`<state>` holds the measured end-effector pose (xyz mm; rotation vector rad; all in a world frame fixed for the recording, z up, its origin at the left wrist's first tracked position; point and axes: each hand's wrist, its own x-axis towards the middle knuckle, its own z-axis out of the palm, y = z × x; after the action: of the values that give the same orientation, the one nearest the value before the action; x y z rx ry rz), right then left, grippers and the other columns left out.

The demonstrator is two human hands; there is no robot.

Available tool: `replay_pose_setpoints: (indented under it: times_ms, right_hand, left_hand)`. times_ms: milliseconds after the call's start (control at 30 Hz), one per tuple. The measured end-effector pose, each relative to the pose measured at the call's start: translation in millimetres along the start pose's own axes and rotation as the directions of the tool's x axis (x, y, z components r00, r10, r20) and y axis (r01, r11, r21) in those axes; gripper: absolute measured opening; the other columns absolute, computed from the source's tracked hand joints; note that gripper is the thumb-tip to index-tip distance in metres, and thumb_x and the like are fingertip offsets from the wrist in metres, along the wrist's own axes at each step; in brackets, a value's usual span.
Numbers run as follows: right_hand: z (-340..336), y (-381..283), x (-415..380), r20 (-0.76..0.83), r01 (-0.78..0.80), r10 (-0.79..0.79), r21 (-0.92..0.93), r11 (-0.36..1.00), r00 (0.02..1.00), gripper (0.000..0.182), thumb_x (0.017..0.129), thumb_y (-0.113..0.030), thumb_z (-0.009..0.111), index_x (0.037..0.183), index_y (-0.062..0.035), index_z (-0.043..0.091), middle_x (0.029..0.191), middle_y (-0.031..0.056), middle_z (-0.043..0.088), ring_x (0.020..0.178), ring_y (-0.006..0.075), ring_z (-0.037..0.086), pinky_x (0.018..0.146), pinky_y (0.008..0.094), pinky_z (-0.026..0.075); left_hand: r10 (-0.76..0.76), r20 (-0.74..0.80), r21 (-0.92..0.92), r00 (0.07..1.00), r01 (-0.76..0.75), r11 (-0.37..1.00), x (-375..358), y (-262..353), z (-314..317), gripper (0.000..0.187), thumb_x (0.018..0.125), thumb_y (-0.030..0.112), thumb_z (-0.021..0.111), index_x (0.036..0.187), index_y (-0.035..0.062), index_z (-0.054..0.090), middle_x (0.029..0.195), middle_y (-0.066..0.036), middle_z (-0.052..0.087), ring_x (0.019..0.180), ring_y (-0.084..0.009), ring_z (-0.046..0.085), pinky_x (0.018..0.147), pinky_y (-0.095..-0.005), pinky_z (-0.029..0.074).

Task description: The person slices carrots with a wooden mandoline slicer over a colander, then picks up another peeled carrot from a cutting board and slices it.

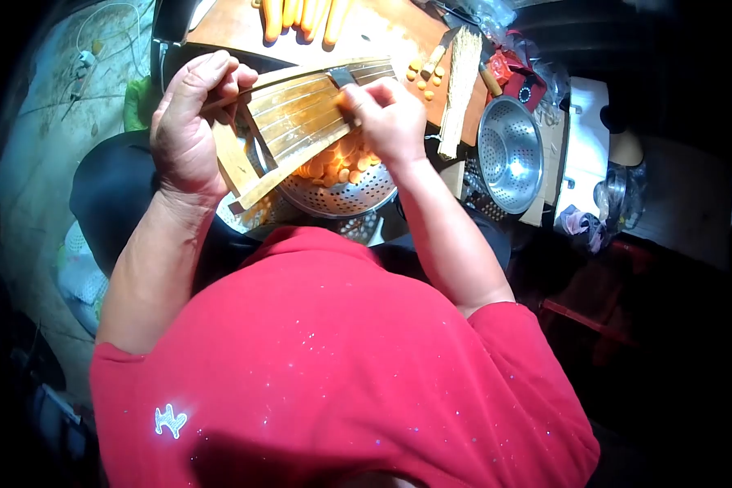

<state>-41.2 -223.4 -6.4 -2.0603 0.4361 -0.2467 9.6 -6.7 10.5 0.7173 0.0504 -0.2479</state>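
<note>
A wooden mandoline slicer [289, 114] is held tilted, its near end gripped by my left hand [189, 122], whose fingers curl round the frame. My right hand [392, 124] is closed over the slicer's face near a dark blade, pinching a small orange piece of carrot [344, 101] mostly hidden by the fingers. Under the slicer sits a metal colander [342, 198] holding many round carrot slices [327, 171]. The slicer covers part of the colander.
Several peeled carrots [301, 16] lie on a brown board [374, 32], with loose slices [427, 77] at its right. A straw brush [462, 85] and a second colander [510, 154] stand to the right. A white box [586, 138] lies beyond them.
</note>
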Motion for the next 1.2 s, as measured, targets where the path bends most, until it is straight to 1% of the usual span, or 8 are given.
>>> replay_pose_setpoints:
  times_ms: [67, 133, 267, 400, 467, 667, 967, 1200]
  right_hand:
    - [8.1, 9.2, -7.8, -0.033, 0.215, -0.22, -0.121, 0.969, 0.975, 0.025, 0.079, -0.027, 0.071, 0.075, -0.0027, 0.065, 0.069, 0.0073, 0.066, 0.065, 0.0126, 0.062, 0.062, 0.0278, 0.05]
    - [1.6, 4.3, 4.4, -0.055, -0.063, 0.06, -0.043, 0.997, 0.997, 0.025, 0.078, -0.026, 0.072, 0.074, -0.0026, 0.065, 0.069, 0.0102, 0.066, 0.062, 0.0158, 0.062, 0.062, 0.0304, 0.05]
    - [-7.5, 35.3, 38.9, -0.098, -0.218, 0.207, -0.12, 0.969, 0.974, 0.028, 0.079, -0.028, 0.07, 0.074, -0.0013, 0.065, 0.068, 0.0105, 0.066, 0.062, 0.0139, 0.062, 0.061, 0.0284, 0.049]
    - [3.6, 1.7, -1.1, 0.003, -0.036, 0.036, 0.039, 0.999, 0.999, 0.028, 0.079, -0.029, 0.071, 0.073, -0.0024, 0.064, 0.068, 0.0095, 0.066, 0.062, 0.0166, 0.063, 0.063, 0.0298, 0.05]
    - [10.4, 8.5, -8.1, -0.039, 0.138, -0.143, -0.109, 0.984, 0.989, 0.026, 0.077, -0.029, 0.072, 0.074, -0.0036, 0.064, 0.07, 0.011, 0.065, 0.065, 0.0212, 0.063, 0.065, 0.0321, 0.05]
    - [-1.9, 22.1, 28.6, -0.096, -0.14, 0.116, -0.306, 0.942, 0.989, 0.033, 0.08, -0.036, 0.067, 0.076, -0.0037, 0.065, 0.075, 0.0134, 0.067, 0.071, 0.0251, 0.064, 0.07, 0.0334, 0.049]
    - [-8.8, 18.5, 20.1, 0.0, -0.223, 0.225, 0.123, 0.967, 0.974, 0.025, 0.087, -0.024, 0.062, 0.086, 0.0009, 0.063, 0.075, 0.0089, 0.068, 0.073, 0.0118, 0.063, 0.068, 0.0244, 0.05]
    - [-5.6, 33.7, 19.7, -0.085, -0.107, 0.114, 0.084, 0.991, 0.99, 0.018, 0.084, -0.016, 0.063, 0.09, 0.0018, 0.062, 0.078, 0.0085, 0.068, 0.072, 0.0124, 0.063, 0.067, 0.0244, 0.051]
  left_hand:
    - [-0.025, 0.005, 0.01, 1.0, 0.025, 1.0, -1.4, 1.0, 3.4, 0.016, 0.089, 0.017, 0.058, 0.085, 0.0016, 0.062, 0.075, -0.005, 0.057, 0.085, -0.0211, 0.061, 0.088, -0.0337, 0.046]
    - [-0.033, 0.008, -0.005, 0.999, 0.033, 0.999, 0.6, -0.6, 1.3, 0.016, 0.089, 0.017, 0.059, 0.085, 0.0015, 0.062, 0.075, -0.005, 0.057, 0.085, -0.021, 0.061, 0.088, -0.0337, 0.046]
    - [-0.01, 0.019, -0.019, 1.0, 0.01, 1.0, 3.0, -1.4, -2.0, 0.016, 0.088, 0.017, 0.059, 0.085, 0.0014, 0.061, 0.075, -0.005, 0.056, 0.085, -0.0205, 0.061, 0.088, -0.0335, 0.045]
    - [-0.017, 0.02, -0.023, 1.0, 0.017, 1.0, 1.0, 0.1, 0.4, 0.015, 0.088, 0.016, 0.059, 0.084, 0.0015, 0.061, 0.075, -0.005, 0.055, 0.085, -0.0202, 0.06, 0.088, -0.0337, 0.045]
    - [-0.028, 0.001, -0.018, 1.0, 0.028, 0.999, 1.1, -0.5, -0.1, 0.015, 0.088, 0.016, 0.059, 0.085, 0.0014, 0.061, 0.075, -0.005, 0.056, 0.085, -0.0203, 0.06, 0.088, -0.0337, 0.045]
    - [-0.005, 0.009, -0.042, 1.0, 0.006, 0.999, 3.9, -0.1, -1.3, 0.016, 0.088, 0.016, 0.06, 0.086, 0.001, 0.062, 0.075, -0.005, 0.058, 0.084, -0.0204, 0.061, 0.089, -0.0341, 0.046]
    - [0.019, 0.058, 0.007, 0.998, -0.019, 1.0, 4.9, 0.6, -0.5, 0.017, 0.09, 0.016, 0.057, 0.091, -0.0005, 0.062, 0.08, -0.007, 0.064, 0.083, -0.0147, 0.063, 0.085, -0.0261, 0.045]
    - [0.005, 0.07, -0.015, 0.998, -0.004, 1.0, 7.2, 0.0, -1.9, 0.016, 0.09, 0.015, 0.057, 0.09, -0.0002, 0.062, 0.08, -0.007, 0.064, 0.083, -0.0152, 0.063, 0.085, -0.0271, 0.046]
